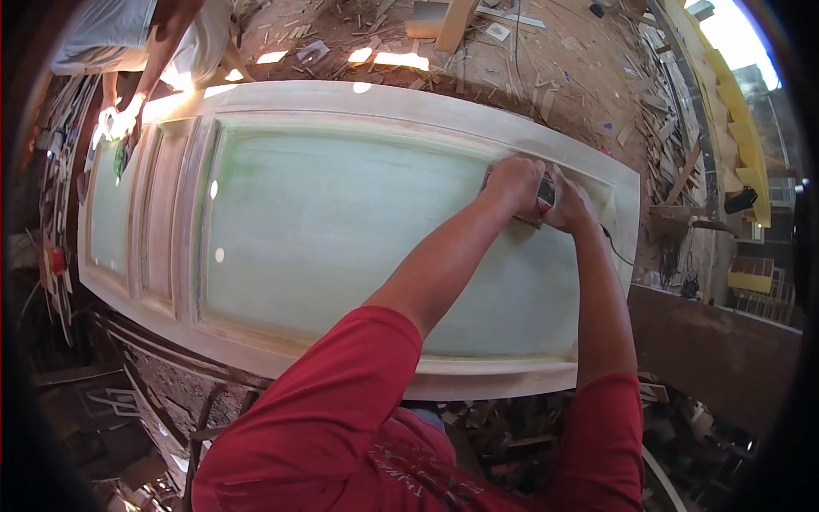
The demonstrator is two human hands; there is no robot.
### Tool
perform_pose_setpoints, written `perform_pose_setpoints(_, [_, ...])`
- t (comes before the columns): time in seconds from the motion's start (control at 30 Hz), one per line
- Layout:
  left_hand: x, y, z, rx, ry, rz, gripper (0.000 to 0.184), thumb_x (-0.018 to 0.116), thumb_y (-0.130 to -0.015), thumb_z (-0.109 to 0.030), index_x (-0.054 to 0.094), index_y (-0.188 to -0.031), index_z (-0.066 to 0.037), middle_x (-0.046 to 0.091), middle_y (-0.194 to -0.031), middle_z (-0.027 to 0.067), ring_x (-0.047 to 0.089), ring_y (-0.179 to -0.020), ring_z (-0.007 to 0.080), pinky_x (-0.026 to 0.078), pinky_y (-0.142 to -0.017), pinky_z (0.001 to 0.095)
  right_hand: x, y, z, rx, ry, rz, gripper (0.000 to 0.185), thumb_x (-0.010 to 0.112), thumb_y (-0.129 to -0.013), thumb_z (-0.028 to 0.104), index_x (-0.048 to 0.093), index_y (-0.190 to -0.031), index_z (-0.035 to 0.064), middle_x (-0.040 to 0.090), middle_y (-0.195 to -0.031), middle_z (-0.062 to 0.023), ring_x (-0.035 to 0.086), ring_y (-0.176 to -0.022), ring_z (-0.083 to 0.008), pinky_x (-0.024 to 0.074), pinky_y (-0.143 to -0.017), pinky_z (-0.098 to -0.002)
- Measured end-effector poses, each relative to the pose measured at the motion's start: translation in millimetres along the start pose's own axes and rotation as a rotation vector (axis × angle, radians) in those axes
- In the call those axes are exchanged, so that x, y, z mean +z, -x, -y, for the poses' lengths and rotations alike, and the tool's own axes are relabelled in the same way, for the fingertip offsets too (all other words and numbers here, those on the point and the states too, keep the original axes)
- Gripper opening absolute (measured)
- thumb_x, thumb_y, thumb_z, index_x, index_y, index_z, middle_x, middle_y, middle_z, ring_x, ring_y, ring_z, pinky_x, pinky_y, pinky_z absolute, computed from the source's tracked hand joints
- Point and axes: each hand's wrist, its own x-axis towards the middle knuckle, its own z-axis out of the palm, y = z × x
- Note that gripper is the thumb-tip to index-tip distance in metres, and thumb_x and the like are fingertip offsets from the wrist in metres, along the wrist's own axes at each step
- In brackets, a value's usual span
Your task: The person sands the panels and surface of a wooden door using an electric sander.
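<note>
A wooden door (358, 230) with a pale green large panel lies flat across the view. Near the far right corner of that panel, my left hand (514, 183) is wrapped over a dark power tool with red marks (545, 194), which looks like a sander. My right hand (570, 203) grips the same tool from its right side. The tool rests on the panel beside the raised frame edge, its underside mostly hidden by my hands. A dark cord (616, 247) runs from it over the door's right end.
Another person's hands (128, 119) are at the door's far left end, holding something green. Wood scraps (341, 43) litter the ground beyond the door. A brown board (717, 350) stands at the right, and a yellow structure (742, 128) is at the far right.
</note>
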Motion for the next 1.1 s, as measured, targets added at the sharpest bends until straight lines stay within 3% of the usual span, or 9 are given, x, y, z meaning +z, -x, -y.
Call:
perform_pose_setpoints(0.33, [-96.1, 66.4, 92.8, -0.028, -0.03, 0.039, 0.072, 0.097, -0.058, -0.045, 0.07, -0.113, -0.006, 0.078, -0.103, 0.0194, 0.077, -0.098, 0.0413, 0.062, -0.091, 0.051, 17.4, -28.6, 127.2, -0.119, -0.046, -0.004, 0.098, 0.09, -0.069, 0.034, 0.05, -0.156, 0.0095, 0.072, -0.138, -0.0244, 0.067, -0.131, -0.0441, 0.052, -0.113, -0.0494])
perform_pose_setpoints(0.63, [-203.0, 140.9, 203.9, -0.18, -0.066, 0.078, 0.074, 0.097, -0.057, -0.045, 0.07, -0.117, -0.01, 0.08, -0.106, 0.018, 0.076, -0.101, 0.0409, 0.061, -0.092, 0.0513, 32.9, -67.0, 292.2, -0.267, -0.018, -0.109, 0.09, 0.085, -0.069, 0.022, 0.056, -0.153, 0.0108, 0.076, -0.13, -0.0237, 0.07, -0.127, -0.0416, 0.0542, -0.111, -0.05])
perform_pose_setpoints(0.83, [-265.3, 201.7, 276.0, -0.29, -0.099, 0.05, 0.075, 0.096, -0.059, -0.048, 0.07, -0.117, -0.009, 0.08, -0.109, 0.0182, 0.076, -0.103, 0.0408, 0.061, -0.093, 0.051, 32.7, -87.6, 408.2, -0.349, 0.007, 0.003, 0.087, 0.081, -0.07, 0.014, 0.056, -0.153, 0.01, 0.079, -0.119, -0.0219, 0.074, -0.117, -0.0431, 0.0586, -0.104, -0.0523])
perform_pose_setpoints(1.1, [-322.1, 268.1, 326.9, -0.393, -0.097, -0.032, 0.071, 0.093, -0.061, -0.047, 0.07, -0.114, -0.007, 0.08, -0.11, 0.0197, 0.077, -0.103, 0.0413, 0.061, -0.092, 0.0512, 43.9, -103.4, 510.4, -0.501, 0.014, 0.025, 0.09, 0.078, -0.067, 0.015, 0.056, -0.153, 0.0007, 0.078, -0.114, -0.0263, 0.075, -0.11, -0.0444, 0.06, -0.097, -0.0508])
